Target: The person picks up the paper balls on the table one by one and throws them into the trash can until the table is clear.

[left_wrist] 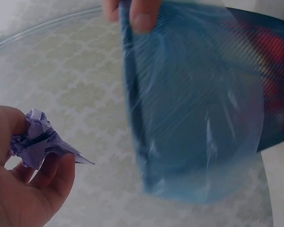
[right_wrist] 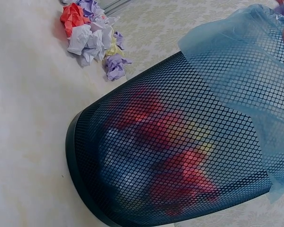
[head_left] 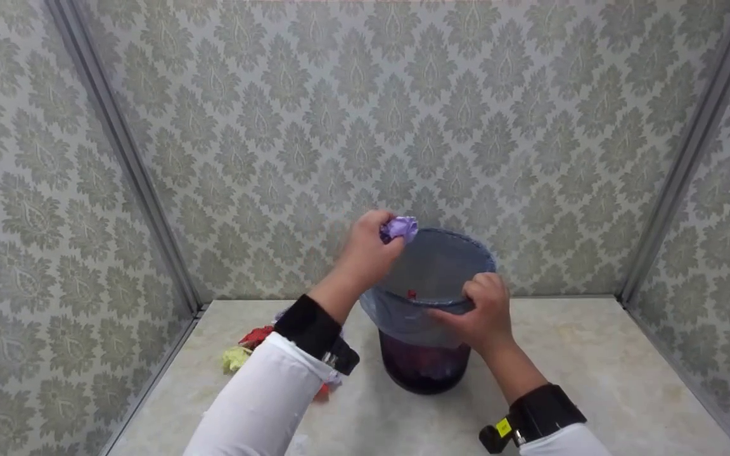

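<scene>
My left hand (head_left: pixel 368 250) pinches a crumpled ball of purple paper (head_left: pixel 402 228) at the left rim of a dark mesh wastebasket (head_left: pixel 425 364). In the left wrist view a pointed corner of that purple paper (left_wrist: pixel 40 142) sticks out past the fingers. A thin blue plastic bag (head_left: pixel 403 320) lines the basket and folds down over its rim. My right hand (head_left: pixel 488 310) grips the near right rim through the bag, thumb along the front. Through the mesh in the right wrist view show red, yellow and whitish crumpled papers (right_wrist: pixel 180 165) inside.
Several crumpled papers (right_wrist: pixel 92 42) in red, white, purple and yellow lie on the pale tabletop (head_left: pixel 568 354) left of the basket, partly behind my left forearm in the head view. Patterned wall panels (head_left: pixel 352 126) close the table in at the back and both sides.
</scene>
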Tool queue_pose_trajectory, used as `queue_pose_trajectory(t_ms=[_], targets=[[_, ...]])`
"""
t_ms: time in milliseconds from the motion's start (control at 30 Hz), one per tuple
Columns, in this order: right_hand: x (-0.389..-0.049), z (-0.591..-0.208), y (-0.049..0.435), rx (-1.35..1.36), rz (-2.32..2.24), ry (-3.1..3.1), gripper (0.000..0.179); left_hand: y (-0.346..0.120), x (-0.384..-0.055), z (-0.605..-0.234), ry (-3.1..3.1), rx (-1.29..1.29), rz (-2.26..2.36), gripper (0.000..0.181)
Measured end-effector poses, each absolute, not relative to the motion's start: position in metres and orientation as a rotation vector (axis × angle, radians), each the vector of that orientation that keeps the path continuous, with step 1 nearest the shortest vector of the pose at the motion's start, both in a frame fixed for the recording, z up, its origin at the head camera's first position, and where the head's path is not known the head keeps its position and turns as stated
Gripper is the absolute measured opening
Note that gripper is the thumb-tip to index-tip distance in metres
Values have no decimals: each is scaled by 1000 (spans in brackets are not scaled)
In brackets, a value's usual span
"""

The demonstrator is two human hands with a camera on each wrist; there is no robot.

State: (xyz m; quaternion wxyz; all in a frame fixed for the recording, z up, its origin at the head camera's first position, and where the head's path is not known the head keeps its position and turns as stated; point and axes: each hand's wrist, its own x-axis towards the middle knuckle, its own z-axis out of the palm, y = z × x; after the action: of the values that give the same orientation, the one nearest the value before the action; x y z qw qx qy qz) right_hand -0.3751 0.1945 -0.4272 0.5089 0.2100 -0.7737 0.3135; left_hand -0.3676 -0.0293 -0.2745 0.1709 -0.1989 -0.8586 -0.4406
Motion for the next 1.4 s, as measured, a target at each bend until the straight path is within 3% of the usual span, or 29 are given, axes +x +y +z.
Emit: queue_pose_trajectory(t_ms=[300,833,1400], targets=[[-374,-427,193,477,731,-1880,77,3,-384,-302,-2463,-563,-1106,22],[-375,-427,193,489,731,-1894,74,1,-388,-330,-2572,-564,-942,21],[-377,-427,195,515,727,-1873,75,-7,-382,-326,-2718,-632,-978,51]])
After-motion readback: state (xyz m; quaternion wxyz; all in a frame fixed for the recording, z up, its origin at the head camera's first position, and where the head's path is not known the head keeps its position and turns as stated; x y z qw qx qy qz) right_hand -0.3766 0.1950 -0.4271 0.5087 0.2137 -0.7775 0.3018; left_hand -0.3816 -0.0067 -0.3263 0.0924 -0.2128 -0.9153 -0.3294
